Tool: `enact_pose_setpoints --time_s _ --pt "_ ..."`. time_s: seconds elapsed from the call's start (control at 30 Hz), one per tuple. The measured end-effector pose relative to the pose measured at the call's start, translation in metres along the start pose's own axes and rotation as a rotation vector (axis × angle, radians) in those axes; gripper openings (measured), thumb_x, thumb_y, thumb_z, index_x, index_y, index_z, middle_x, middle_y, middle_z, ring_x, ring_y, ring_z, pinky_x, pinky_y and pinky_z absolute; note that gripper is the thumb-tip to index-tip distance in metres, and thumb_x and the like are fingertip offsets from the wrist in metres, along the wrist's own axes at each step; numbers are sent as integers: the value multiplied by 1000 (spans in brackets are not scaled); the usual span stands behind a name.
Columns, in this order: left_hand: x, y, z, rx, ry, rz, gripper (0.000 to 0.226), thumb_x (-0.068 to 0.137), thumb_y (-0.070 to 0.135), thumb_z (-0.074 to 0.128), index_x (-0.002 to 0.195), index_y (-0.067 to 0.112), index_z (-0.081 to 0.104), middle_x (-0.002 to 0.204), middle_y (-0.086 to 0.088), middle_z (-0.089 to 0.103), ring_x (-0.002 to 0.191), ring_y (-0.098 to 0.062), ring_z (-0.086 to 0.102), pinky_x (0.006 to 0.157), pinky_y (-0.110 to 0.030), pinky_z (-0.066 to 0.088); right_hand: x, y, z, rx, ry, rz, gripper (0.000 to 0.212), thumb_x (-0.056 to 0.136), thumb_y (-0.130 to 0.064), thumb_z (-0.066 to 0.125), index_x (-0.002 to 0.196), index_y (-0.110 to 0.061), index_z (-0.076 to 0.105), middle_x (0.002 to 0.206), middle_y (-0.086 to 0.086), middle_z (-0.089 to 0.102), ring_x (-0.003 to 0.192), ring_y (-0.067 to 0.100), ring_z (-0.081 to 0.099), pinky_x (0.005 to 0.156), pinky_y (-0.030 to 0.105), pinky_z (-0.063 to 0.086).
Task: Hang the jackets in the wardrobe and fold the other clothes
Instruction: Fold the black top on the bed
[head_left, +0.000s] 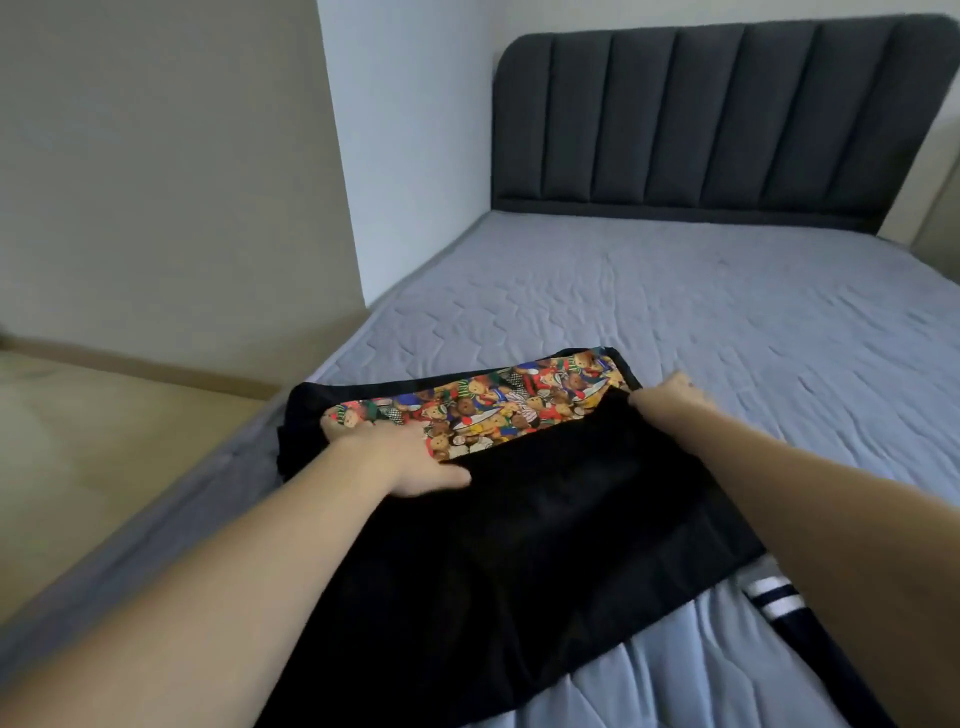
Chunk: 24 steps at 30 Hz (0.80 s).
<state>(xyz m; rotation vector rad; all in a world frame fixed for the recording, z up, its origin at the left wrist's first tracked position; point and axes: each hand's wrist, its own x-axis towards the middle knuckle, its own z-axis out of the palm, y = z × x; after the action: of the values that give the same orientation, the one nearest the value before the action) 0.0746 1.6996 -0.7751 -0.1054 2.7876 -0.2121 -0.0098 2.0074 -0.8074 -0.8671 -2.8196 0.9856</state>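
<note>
My two bare forearms reach forward over the black cloth garment (519, 525) spread on the grey quilted bed (675, 312). My left hand (402, 460) presses flat on its bright teddy-bear print panel (498, 405), fingers straight. My right hand (667, 392) is at the far corner; its fingers are blurred, so I cannot tell their grip. A dark white-striped piece (774, 600) peeks out underneath.
</note>
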Motion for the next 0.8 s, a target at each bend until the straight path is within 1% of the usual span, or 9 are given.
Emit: enact_pose_setpoints --time_s 0.1,0.23,0.3,0.37,0.47,0.6,0.7,0.77,0.8 --pt "13 -3 44 76 29 7 106 73 92 27 147 16 33 151 -9 37 136 -34 37 110 -61 25 35 2 27 -197 -105 -118 92 78 -58 67 147 -14 23 147 16 38 138 34 32 111 45 24" --pt "11 7 79 168 386 40 79 88 77 19 130 14 41 124 -10 56 104 -27 60 78 -39 46 68 11 46 -498 -20 -309 55 90 -50 55 126 -9 50 129 18 52 117 36 52 93 41 46" --pt "5 2 75 116 293 88 84 84 81 18 140 18 24 133 -14 45 105 -29 58 67 -37 40 76 7 48 -585 35 -465 37 96 -41 46 118 -13 55 122 13 56 110 34 56 89 42 48" --pt "0 -7 62 38 80 191 88 75 87 22 140 28 15 145 -10 26 111 -32 54 71 -39 40 77 4 48 -536 106 -530 28 98 -36 41 113 -16 55 120 12 57 109 34 57 84 41 47" --pt "-4 -10 38 42 -188 266 103 65 93 17 144 28 28 156 1 10 127 -35 41 94 -45 41 73 4 51 -408 248 -449 26 98 -29 40 109 -10 55 118 20 58 108 39 55 79 40 40" --pt "-13 -19 25 79 -411 180 129 49 103 20 148 22 37 159 4 12 141 -36 24 111 -48 29 49 3 69 -533 300 -329 38 90 -20 44 124 -4 52 128 23 53 122 42 46 102 45 34" --pt "-22 -30 29 213 -331 253 73 82 74 46 129 19 56 136 -6 41 120 -27 45 82 -32 41 30 2 78 -523 288 -315 49 89 -30 46 131 -4 45 135 20 47 128 39 39 106 46 27" --pt "-24 -48 28 43 -153 301 24 88 39 54 89 18 65 95 -1 59 82 -18 55 56 -27 36 22 3 76 -506 276 -291 51 88 -29 48 132 -2 44 136 21 46 129 39 39 107 45 27" --pt "-22 -62 26 -53 -58 236 19 86 30 55 76 15 61 83 -2 60 73 -18 55 53 -27 35 19 5 73 -478 286 -254 51 89 -27 50 132 0 43 136 23 47 129 40 40 106 44 28"
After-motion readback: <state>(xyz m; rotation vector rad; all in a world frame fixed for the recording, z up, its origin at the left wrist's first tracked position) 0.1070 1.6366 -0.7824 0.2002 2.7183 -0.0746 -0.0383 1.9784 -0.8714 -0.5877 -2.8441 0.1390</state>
